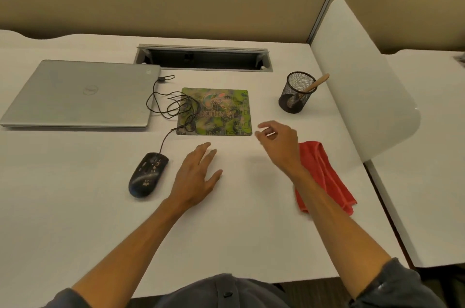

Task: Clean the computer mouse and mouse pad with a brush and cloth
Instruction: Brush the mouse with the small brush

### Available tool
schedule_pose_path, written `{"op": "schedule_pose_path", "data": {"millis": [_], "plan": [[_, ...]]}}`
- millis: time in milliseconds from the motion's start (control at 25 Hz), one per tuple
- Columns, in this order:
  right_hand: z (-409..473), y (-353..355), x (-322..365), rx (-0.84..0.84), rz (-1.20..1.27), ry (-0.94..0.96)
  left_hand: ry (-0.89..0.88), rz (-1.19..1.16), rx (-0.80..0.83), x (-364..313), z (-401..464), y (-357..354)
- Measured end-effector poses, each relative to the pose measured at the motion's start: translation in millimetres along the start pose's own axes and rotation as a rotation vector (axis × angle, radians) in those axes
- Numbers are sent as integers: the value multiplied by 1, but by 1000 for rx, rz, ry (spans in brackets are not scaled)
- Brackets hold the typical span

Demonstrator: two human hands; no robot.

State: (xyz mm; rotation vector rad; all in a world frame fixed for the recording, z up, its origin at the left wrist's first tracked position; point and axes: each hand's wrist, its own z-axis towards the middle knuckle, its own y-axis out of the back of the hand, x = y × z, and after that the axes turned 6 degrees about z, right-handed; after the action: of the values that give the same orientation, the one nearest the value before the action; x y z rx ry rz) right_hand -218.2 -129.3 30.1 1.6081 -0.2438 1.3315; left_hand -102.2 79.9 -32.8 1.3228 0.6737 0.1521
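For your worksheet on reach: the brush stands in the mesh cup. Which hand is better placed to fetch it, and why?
The right hand. It hovers open on the same side as the cup, where the brush leans. The left hand lies flat beside the mouse, and would have to cross over.

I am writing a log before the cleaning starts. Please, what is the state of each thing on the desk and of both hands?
Silver laptop: lid closed.
Black corded mouse: off the pad, speckled with dirt.
Green patterned mouse pad: flat, cable coiled over its left part.
Red cloth: crumpled, on the desk.
Wooden-handled brush: standing in the black mesh cup.
Left hand: open, empty.
Right hand: open, empty.
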Motion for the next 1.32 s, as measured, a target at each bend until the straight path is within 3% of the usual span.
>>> {"op": "schedule_pose_path", "data": {"millis": [200, 360, 560, 800, 920, 1120, 1320], "plan": [[64, 59, -11, -346, -101, 49, 22, 83, 54, -2, 32, -12], [107, 92, -24, -522, -196, 51, 43, 101, 53, -2, 41, -18], [144, 104, -39, -435, -280, -146, 42, 122, 26, -1, 40, -21], [163, 93, -37, -341, -194, -128, 53, 123, 34, -2, 41, -21], [158, 85, -33, -294, -243, -69, 56, 128, 46, -2, 41, -21], [134, 93, -9, -492, -227, 173, 71, 100, 66, -3, 39, -19], [92, 92, 19, -526, -181, 343, 20, 47, 54, -7, 25, -8]]}}
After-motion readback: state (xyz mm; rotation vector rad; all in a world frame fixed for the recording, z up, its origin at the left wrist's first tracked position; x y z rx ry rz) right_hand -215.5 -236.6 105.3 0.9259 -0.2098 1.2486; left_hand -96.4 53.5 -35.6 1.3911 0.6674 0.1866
